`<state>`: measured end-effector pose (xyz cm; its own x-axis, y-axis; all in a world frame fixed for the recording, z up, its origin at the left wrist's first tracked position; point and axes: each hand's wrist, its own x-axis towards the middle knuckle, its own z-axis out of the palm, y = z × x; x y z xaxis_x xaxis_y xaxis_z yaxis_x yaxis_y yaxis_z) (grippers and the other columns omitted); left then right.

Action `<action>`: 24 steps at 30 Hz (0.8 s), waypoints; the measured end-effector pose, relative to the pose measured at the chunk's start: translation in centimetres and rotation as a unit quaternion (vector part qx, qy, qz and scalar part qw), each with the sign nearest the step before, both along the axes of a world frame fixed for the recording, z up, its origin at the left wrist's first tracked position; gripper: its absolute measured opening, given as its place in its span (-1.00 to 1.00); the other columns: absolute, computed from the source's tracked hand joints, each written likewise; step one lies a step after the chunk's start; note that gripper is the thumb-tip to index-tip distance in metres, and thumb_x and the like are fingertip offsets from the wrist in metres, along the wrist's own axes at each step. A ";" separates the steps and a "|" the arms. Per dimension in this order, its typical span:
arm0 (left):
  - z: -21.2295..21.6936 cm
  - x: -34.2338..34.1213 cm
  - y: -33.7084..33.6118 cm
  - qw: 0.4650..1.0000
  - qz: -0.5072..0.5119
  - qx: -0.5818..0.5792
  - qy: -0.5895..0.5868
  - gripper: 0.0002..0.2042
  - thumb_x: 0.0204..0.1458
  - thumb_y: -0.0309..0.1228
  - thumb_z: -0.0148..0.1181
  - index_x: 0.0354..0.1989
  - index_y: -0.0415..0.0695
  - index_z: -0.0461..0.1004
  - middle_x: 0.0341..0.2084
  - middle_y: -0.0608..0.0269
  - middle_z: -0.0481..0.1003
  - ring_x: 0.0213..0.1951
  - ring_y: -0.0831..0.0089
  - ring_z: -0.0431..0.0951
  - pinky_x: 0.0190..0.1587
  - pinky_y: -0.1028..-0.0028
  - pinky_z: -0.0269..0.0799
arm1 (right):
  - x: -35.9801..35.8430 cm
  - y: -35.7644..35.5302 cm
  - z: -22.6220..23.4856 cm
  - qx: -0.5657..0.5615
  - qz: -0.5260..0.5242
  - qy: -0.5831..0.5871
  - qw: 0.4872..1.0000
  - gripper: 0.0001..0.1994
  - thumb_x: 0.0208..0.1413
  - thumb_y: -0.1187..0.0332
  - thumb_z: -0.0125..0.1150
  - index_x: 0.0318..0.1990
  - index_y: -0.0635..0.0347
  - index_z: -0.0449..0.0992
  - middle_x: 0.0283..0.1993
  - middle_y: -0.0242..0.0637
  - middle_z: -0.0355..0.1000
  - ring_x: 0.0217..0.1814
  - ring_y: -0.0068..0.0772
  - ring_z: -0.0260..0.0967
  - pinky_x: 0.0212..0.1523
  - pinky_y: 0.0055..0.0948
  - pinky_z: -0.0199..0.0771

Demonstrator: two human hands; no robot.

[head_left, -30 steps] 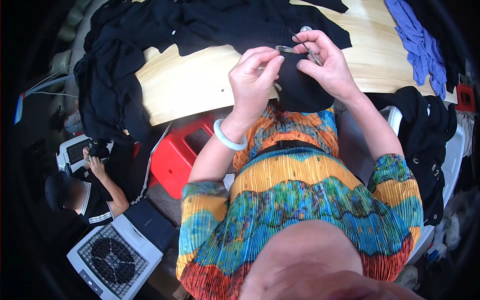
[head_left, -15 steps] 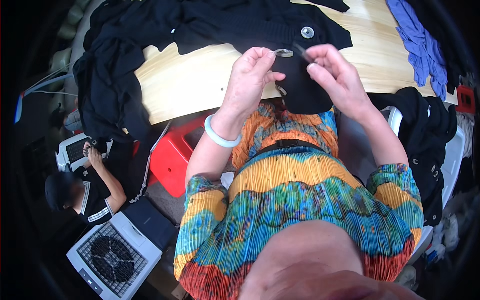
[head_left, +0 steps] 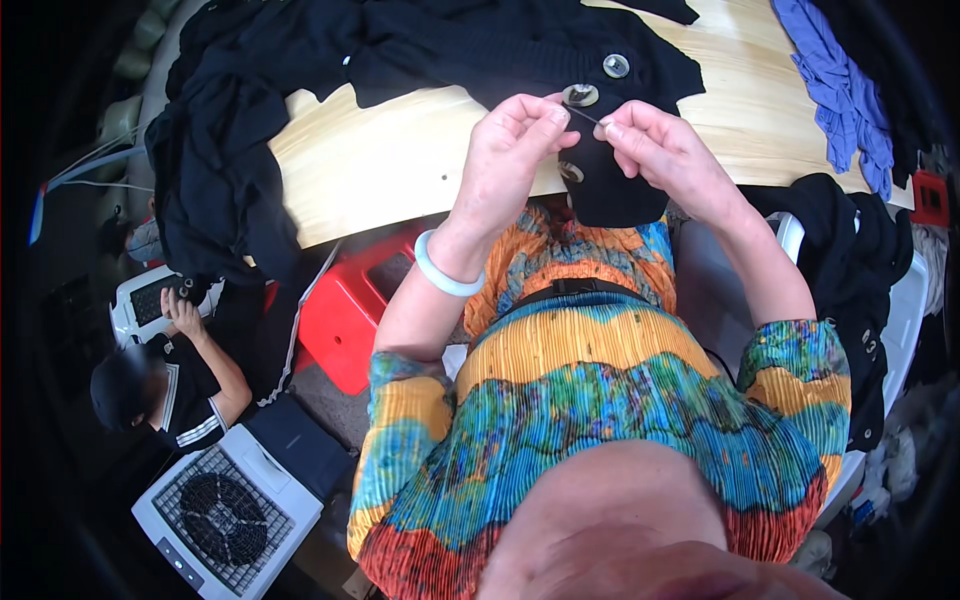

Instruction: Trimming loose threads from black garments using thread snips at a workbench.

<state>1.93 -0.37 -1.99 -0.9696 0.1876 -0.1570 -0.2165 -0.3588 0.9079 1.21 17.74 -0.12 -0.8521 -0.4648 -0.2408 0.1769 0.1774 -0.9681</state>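
Pinching one end of a thin, dark, straight piece (head_left: 584,116) too small to identify, the right hand (head_left: 668,152) faces the left hand (head_left: 508,150), whose thumb and forefinger press together at its other end; whether they grip it, I cannot tell. Just beyond the fingertips is a large, round, grey-and-dark button (head_left: 580,95) against a black knitted garment (head_left: 470,62). That garment lies across the pale wood-grained counter (head_left: 375,155), partly reaching past the near edge.

A pleated multicoloured top (head_left: 600,365), black belt (head_left: 580,287) and pale bangle (head_left: 438,278) are worn.
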 end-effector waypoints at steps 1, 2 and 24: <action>0.0 0.1 0.0 1.000 -0.001 -0.003 0.009 -0.88 0.00 -0.46 0.04 -0.33 -0.26 0.36 -0.33 0.24 0.39 -0.39 0.64 0.42 -0.22 0.63 0.36 | -0.1 0.0 0.0 0.000 0.001 0.000 1.000 -0.76 0.10 0.16 -0.08 -0.31 0.14 0.36 -0.62 -0.59 0.14 -0.68 -0.87 -0.12 -0.69 -0.79 -0.19; 0.0 0.1 0.0 1.000 -0.001 -0.003 0.009 -0.88 0.00 -0.46 0.04 -0.33 -0.26 0.36 -0.33 0.24 0.39 -0.39 0.64 0.42 -0.22 0.63 0.36 | -0.1 0.0 0.0 0.001 0.005 0.003 1.000 -0.76 0.10 0.16 -0.08 -0.31 0.14 0.36 -0.63 -0.60 0.14 -0.68 -0.87 -0.12 -0.69 -0.79 -0.19; -1.3 0.1 -1.2 0.997 -0.011 0.069 0.014 -0.65 -0.14 -0.73 -0.03 -0.13 -0.22 0.16 -0.28 0.20 0.42 -0.27 0.56 0.43 -0.24 0.63 0.36 | -1.3 1.7 -0.6 -0.032 -0.092 0.086 0.991 -0.77 -0.02 0.37 0.13 -0.20 0.22 0.33 -0.52 -0.60 0.21 -0.47 -0.84 0.10 -0.39 -0.79 0.13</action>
